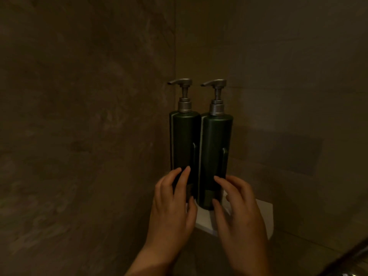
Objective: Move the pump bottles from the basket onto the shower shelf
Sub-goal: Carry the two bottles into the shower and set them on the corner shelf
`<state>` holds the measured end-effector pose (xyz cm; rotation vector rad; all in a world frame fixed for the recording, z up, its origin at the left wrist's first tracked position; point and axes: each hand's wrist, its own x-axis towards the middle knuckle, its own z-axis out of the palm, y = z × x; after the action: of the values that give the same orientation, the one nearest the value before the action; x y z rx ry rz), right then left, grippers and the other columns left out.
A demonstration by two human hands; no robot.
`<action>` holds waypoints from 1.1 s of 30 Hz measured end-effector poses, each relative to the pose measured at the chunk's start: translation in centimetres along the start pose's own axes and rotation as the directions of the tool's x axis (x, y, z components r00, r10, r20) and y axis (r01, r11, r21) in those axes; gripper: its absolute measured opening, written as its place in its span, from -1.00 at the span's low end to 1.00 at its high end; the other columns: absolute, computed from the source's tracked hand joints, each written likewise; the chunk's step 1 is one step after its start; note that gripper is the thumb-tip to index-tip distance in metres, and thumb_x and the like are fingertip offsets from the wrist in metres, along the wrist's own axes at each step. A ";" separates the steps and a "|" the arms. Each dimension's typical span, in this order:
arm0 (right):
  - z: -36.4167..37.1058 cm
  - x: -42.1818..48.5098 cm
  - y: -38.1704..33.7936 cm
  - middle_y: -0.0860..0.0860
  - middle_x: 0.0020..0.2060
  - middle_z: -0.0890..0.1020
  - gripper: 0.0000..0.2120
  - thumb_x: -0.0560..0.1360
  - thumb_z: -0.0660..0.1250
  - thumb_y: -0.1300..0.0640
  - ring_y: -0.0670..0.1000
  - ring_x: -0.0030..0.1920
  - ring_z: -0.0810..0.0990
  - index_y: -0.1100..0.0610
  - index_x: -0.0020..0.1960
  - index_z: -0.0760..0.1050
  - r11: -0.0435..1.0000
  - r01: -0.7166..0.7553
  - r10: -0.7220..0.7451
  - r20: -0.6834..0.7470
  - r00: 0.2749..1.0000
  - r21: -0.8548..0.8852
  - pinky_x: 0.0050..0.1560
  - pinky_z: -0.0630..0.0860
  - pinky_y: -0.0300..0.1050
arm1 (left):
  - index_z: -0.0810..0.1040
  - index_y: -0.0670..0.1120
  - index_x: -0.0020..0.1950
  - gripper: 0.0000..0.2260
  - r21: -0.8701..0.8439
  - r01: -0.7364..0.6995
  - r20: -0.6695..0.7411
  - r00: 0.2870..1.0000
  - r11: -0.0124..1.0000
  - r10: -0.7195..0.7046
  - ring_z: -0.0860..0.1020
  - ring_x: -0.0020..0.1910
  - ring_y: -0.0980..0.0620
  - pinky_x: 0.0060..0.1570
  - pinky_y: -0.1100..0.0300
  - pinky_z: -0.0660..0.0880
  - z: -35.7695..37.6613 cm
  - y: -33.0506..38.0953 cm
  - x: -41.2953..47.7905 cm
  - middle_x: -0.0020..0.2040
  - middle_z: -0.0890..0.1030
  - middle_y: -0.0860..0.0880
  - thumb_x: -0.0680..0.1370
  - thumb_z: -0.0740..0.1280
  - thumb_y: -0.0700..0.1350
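left hand (173,198), near: fingers and thumb wrapped low round left pump bottle (182,140), likely to steady it. right hand (237,204): same hold on right pump bottle (216,144). bottles: dark green, smooth, cylindrical, grey pumps (184,82), upright, side by side on white corner shelf (262,214); mottled brown walls (79,116) behind.

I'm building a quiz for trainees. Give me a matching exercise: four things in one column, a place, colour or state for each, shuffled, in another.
1 left hand
2 right hand
3 shower shelf
4 pump heads

a white, in the wall corner
b grey, spouts pointing left
c holds the right bottle low down
d holds the left bottle low down

Pairs: 1-d, 2-c, 3-a, 4-b
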<state>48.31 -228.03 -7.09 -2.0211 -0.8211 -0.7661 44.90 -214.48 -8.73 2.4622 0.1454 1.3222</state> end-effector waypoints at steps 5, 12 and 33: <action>-0.2 0.1 0.3 -0.39 0.31 0.18 -0.50 0.54 0.24 0.09 -0.39 0.17 0.26 -0.22 0.40 0.21 0.998 0.060 -0.056 0.126 0.990 -0.030 -0.11 0.26 -0.62 | 0.19 -0.02 0.47 -0.38 0.046 0.039 0.051 0.998 0.998 -0.041 0.22 0.32 0.04 0.22 0.09 0.32 0.3 -0.1 0.0 0.34 0.20 0.03 0.46 0.37 -0.08; 0.2 0.4 0.4 -0.23 0.47 0.07 -0.43 0.60 0.07 -0.04 -0.24 0.27 0.34 -0.13 0.52 -0.11 0.994 0.024 0.010 0.300 0.954 -0.110 0.03 0.33 -0.43 | 0.18 -0.01 0.48 -0.50 0.093 0.128 0.154 0.978 0.987 -0.141 0.12 0.42 0.07 0.34 0.16 0.13 0.7 0.0 -0.1 0.46 0.15 -0.01 0.56 0.13 0.07; 0.1 -5.9 -0.3 -0.17 0.29 0.41 -0.61 0.54 0.13 -0.06 -0.19 0.30 0.25 -0.17 0.37 0.28 0.988 0.123 -0.091 0.299 0.950 -0.090 0.30 0.17 -0.17 | 0.25 0.05 0.45 -0.53 0.280 0.204 0.212 0.940 0.938 -0.268 0.22 0.39 0.09 0.30 0.19 0.14 -5.5 1.4 -8.1 0.43 0.30 0.02 0.55 0.06 0.14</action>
<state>44.54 -229.48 -11.40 -2.2354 -1.0873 -0.5858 35.69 -216.41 -11.84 2.6910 0.5648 0.9348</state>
